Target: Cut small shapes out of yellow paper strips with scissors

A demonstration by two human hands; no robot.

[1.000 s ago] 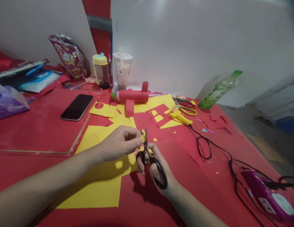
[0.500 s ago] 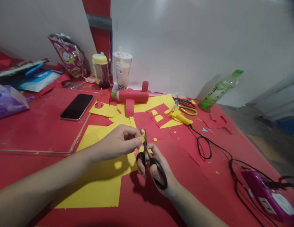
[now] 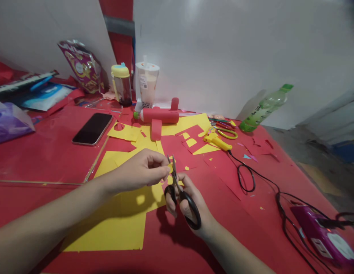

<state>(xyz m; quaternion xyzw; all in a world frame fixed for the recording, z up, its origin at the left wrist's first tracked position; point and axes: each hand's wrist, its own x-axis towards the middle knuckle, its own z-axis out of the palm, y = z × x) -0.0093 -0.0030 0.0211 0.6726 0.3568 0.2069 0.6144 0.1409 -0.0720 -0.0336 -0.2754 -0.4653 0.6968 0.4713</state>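
Note:
Between thumb and fingertips, my left hand [image 3: 150, 169] pinches a small piece of yellow paper [image 3: 170, 168]. My right hand [image 3: 194, 205] has its fingers through the black handles of a pair of scissors [image 3: 174, 179]. The blades point away from me, slightly parted, with the yellow piece at them. Beneath my hands lies a large yellow sheet [image 3: 114, 224] on the red table [image 3: 222, 236]. Beyond them rests a red paper-wrapped bottle [image 3: 162, 116] with red strips attached and a green cap. Tiny yellow scraps [image 3: 187, 168] lie just past the scissors.
A yellow glue gun [image 3: 218, 141] trails its black cord to a purple power strip [image 3: 322, 236]. A phone [image 3: 92, 129] lies on the left. Behind stand a yellow-lidded bottle [image 3: 121, 85], a milk tea cup [image 3: 147, 85] and a tilted green bottle [image 3: 265, 108].
The scissors and my right hand have shifted very slightly left, and the blades are a little closer together. My left hand has barely moved, still pinching the yellow piece.

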